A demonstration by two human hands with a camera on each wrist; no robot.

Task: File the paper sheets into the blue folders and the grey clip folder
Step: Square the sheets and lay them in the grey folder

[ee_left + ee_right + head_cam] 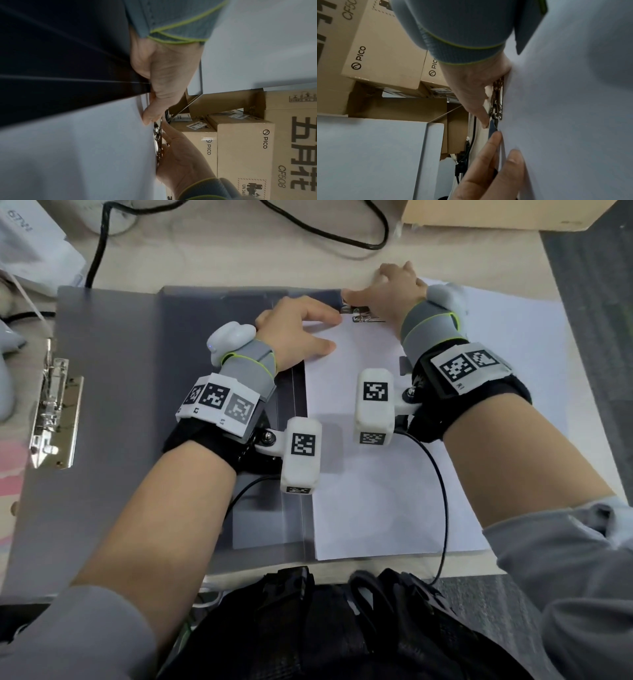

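Observation:
The grey clip folder [120,371] lies open on the table, with a metal clip [51,412] on its left cover. A white paper sheet [376,491] lies on its right half, its top edge at a second metal clip [363,314]. My left hand [301,333] rests flat on the sheet's top left corner, fingers straight. In the left wrist view its thumb [149,117] touches the paper [77,148]. My right hand [387,292] grips the top clip [497,100] at the folder's far edge, fingers curled over it. No blue folder is in view.
More white paper [513,354] spreads out to the right beneath the folder. A black cable [342,234] and a cardboard box [496,213] lie behind. A white pack [30,244] sits at the far left. Stacked cardboard boxes [240,148] stand beyond the table.

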